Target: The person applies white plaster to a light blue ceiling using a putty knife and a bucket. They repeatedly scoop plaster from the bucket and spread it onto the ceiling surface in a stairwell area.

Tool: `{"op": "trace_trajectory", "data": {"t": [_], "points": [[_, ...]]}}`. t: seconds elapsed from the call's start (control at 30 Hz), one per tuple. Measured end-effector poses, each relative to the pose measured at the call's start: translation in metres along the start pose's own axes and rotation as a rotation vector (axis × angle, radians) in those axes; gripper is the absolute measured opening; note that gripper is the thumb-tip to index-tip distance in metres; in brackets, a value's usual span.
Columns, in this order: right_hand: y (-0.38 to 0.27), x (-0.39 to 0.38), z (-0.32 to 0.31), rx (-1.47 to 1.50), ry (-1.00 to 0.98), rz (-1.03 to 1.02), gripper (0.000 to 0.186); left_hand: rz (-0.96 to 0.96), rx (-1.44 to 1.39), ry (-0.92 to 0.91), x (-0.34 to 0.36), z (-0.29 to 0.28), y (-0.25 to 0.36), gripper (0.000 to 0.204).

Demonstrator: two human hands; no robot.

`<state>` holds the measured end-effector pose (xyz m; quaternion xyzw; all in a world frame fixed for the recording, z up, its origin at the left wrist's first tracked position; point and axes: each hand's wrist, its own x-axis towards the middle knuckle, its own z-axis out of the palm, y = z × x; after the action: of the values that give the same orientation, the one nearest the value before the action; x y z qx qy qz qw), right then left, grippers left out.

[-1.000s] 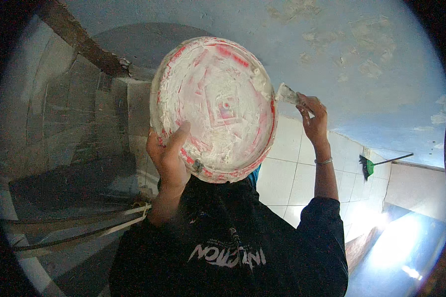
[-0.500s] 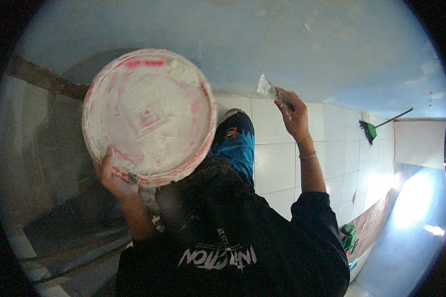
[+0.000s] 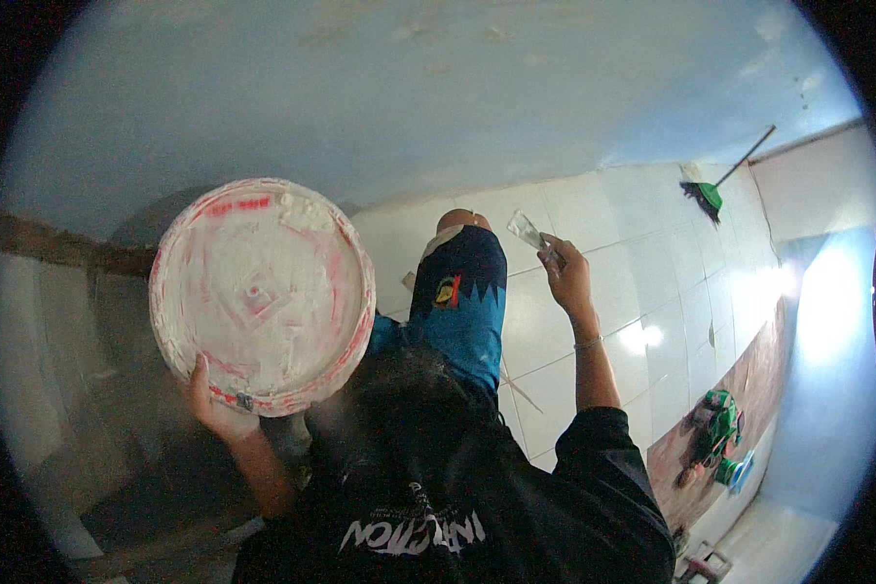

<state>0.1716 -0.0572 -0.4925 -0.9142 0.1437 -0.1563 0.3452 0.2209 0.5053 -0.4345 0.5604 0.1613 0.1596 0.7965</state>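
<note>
My left hand (image 3: 222,407) grips the lower rim of a round red bucket lid (image 3: 263,302), its thumb over the edge. White paste is smeared across the lid's face, with red showing through in patches. Out to the right, my right hand (image 3: 566,268) is closed around the handle of a small putty knife (image 3: 528,232). The blade points up and to the left and carries whitish residue. Tool and lid are apart, with my knee in blue patterned shorts (image 3: 457,282) between them.
A pale blue wall (image 3: 438,117) rises along the far side of the white tiled floor (image 3: 613,253). A green broom (image 3: 703,198) leans at the far right. Nearer on the right, green items (image 3: 720,423) lie on a brown strip. Dark panels (image 3: 97,360) stand at left.
The lid has moved down and slightly left, farther from the view. My right hand with the putty knife has also dropped lower. The view has shifted, showing more floor.
</note>
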Motion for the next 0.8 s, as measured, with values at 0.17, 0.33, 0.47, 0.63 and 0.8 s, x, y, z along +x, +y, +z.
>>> {"op": "trace_trajectory", "data": {"t": [0.17,0.33,0.47,0.63,0.8], "points": [[0.013,0.007,0.015,-0.021,0.057,0.089,0.033,-0.044,0.007,-0.015,0.002,0.017,0.011,0.052],[0.031,0.016,0.046,-0.041,0.011,0.121,0.04,-0.018,0.033,-0.034,0.007,0.012,0.011,0.051],[0.039,0.017,0.052,-0.19,-0.042,0.025,0.043,-0.065,-0.029,-0.092,0.009,0.013,0.016,0.052],[0.027,0.016,0.046,-0.191,-0.093,0.024,0.04,-0.063,-0.017,-0.107,0.007,0.012,0.017,0.052],[0.009,0.019,0.041,-0.245,-0.143,-0.011,0.033,0.065,0.178,-0.106,0.012,0.003,0.009,0.053]]}}
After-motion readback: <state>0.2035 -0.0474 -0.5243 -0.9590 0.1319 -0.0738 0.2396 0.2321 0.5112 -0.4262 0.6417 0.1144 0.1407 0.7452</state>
